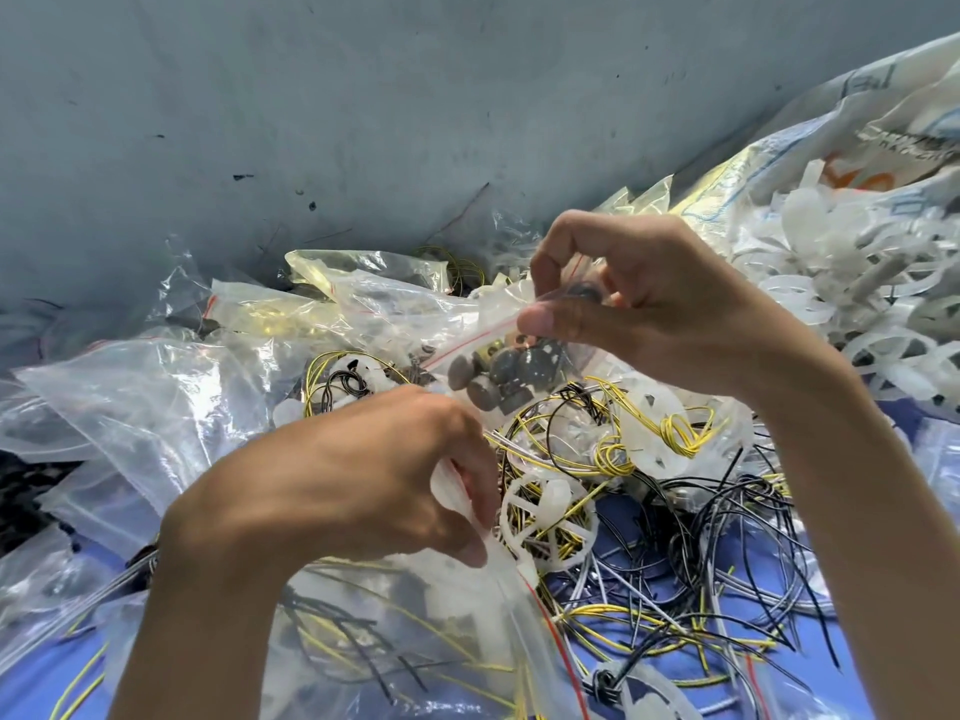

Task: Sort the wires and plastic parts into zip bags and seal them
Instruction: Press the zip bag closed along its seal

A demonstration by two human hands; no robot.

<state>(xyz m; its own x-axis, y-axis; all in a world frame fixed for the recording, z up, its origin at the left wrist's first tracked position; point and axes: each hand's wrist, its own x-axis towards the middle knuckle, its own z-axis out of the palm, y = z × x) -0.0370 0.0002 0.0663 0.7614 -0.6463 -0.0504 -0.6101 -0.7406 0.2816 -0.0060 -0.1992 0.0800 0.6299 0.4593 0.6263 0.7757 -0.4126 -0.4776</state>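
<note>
Head cam: your right hand [649, 309] is raised, thumb & fingers pinching the red-striped mouth of a zip bag [519, 366] holding grey round parts [506, 368]. Your left hand [374, 475], lower, knuckles up, pinches the same strip's near end. Strip runs diagonally, lower-left to upper-right. Little free room: loose wires [675, 537] & white plastic parts [857, 283] crowd right, more bags [156, 397] left.

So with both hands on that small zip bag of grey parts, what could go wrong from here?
1. The right hand pinches one end of the small zip bag's red-lined top, the left hand the other; a gap in the seal could spill the grey round parts.
2. The yellow and black wires right beneath could snag the bag.
</note>
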